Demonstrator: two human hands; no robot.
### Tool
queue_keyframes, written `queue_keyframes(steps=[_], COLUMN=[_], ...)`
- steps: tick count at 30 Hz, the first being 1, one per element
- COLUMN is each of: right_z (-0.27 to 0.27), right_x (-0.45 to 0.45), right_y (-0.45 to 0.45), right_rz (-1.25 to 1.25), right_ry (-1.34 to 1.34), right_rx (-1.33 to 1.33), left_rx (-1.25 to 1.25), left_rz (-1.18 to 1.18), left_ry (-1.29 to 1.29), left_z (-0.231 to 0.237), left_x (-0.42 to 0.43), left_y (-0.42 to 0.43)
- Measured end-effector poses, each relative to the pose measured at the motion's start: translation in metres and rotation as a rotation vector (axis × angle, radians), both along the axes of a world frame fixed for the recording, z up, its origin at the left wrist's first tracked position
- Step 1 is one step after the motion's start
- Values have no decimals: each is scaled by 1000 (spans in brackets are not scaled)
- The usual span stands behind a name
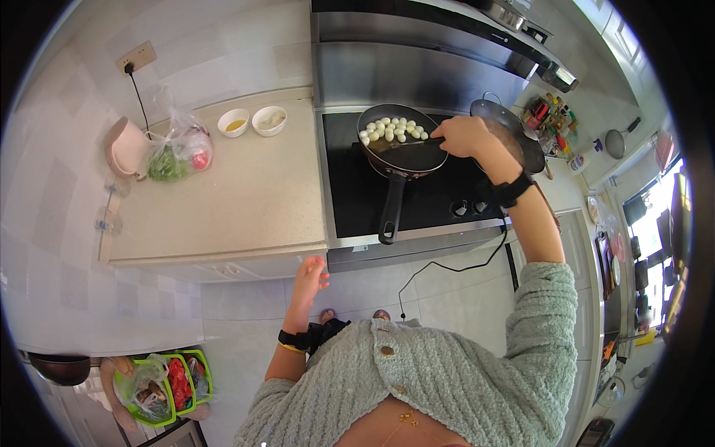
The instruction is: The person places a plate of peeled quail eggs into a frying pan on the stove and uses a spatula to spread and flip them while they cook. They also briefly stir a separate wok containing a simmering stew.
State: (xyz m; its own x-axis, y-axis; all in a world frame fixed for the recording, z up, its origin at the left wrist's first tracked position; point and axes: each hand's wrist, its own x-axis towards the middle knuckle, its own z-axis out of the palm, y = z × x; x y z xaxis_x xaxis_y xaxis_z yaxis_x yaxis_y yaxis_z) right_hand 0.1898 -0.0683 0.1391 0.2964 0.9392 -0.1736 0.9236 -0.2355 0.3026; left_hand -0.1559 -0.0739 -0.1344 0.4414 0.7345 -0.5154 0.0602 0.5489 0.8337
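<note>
A dark frying pan (410,159) rests on the black glass cooktop (357,207), its black handle towards me. Small, peeled, whitish eggs (391,127), which look like quail eggs, lie in the far half of the pan. At the pan's right rim my right hand (463,137) is closed on the dark handle of a utensil, whose flat end reaches into the pan below the eggs; its exact kind is unclear. Nothing is in my left hand (311,276), which hangs before the counter edge with its fingers loosely curled and apart.
Two white bowls (233,123), a knotted plastic bag of vegetables (170,162) and a pink container (124,148) stand on the left counter. Right of the pan sits a dark wok (530,145), with bottles (550,120) beyond. A black cable (441,264) hangs before the stove.
</note>
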Motion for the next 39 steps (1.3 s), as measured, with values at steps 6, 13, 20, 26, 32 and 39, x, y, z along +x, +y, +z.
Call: queue_keyframes(steps=[6,13,20,26,32,39], right_z=[-8,45,80,87,65,35], right_x=[23,39,19,13,22,28], right_y=[11,-16,-33,-28,-12,-4], right_rz=[-100,-160,-151,-135,-99,-73], right_ry=[58,-9,-93,-115,-131,-136], right_rx=[111,56,-143,-135,-205,12], left_rx=[-3,-15,3,23,11,12], left_rz=[29,23,-25,-70,-24,-5], left_ry=[6,19,16,26,27,36], left_z=[-2,-1,2,0,0,-3], left_x=[-8,-6,8,7,4,-2], left_y=[-1,0,2,2,1,3])
